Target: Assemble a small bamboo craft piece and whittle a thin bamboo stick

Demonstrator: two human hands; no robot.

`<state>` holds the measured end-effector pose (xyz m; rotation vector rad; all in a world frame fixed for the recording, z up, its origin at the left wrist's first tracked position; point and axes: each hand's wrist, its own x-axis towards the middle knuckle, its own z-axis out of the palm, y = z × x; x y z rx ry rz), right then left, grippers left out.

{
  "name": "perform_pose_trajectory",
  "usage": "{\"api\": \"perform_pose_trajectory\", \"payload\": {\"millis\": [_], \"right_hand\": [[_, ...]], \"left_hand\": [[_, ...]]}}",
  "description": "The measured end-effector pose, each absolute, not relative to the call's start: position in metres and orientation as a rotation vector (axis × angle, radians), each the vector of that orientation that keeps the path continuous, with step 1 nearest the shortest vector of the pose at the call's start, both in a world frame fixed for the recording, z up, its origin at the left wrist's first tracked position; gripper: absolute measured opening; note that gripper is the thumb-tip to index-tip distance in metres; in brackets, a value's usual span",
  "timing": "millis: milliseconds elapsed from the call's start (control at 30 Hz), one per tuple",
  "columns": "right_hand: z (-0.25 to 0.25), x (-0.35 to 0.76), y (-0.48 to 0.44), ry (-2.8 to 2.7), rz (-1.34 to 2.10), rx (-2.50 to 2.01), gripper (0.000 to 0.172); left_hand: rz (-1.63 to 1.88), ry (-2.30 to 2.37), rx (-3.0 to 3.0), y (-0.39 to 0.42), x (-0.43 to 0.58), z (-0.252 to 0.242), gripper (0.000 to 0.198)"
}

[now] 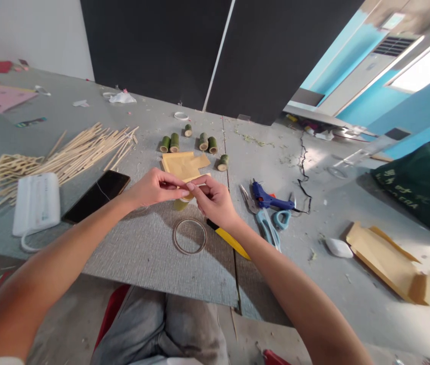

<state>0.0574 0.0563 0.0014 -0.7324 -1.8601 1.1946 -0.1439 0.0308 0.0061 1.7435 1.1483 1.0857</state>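
Above the table, my left hand (154, 188) and my right hand (213, 199) meet with thumbs and fingertips pinched together. A pale strip edge shows by the right fingers, and a small yellow-green piece (182, 204) shows just beneath the fingertips. The fingers cover most of what they grip, so I cannot tell its kind. Folded brown paper (182, 165) lies just beyond the hands. Behind it stand or lie several short green bamboo sections (174, 144). A roll of tape (176, 236) lies flat nearer to me. Under my right wrist is a yellow-handled tool (234, 243), partly hidden.
To the left are a pile of thin wooden sticks (81, 154), a phone (99, 195) and a white device with a cable (38, 203). A blue glue gun (270, 197), pliers (249, 197) and scissors (268, 229) lie right. Farther right are brown paper (385, 261) and a dark green bag (423, 182).
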Motion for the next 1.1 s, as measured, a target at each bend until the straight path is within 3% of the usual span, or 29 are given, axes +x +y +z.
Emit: {"api": "perform_pose_trajectory", "payload": {"millis": [633, 867, 1100], "right_hand": [[0.001, 0.059, 0.059, -1.873, 1.193, -0.767, 0.041], [0.005, 0.064, 0.061, -1.952, 1.183, -0.768, 0.032], [0.012, 0.081, 0.075, -2.264, 0.809, -0.789, 0.028]], "left_hand": [[1.119, 1.194, 1.565, 0.035, -0.140, 0.000, 0.023], [1.138, 1.186, 1.635, 0.033, -0.140, 0.003, 0.021], [1.131, 1.208, 1.661, 0.033, -0.142, 0.002, 0.022]]}}
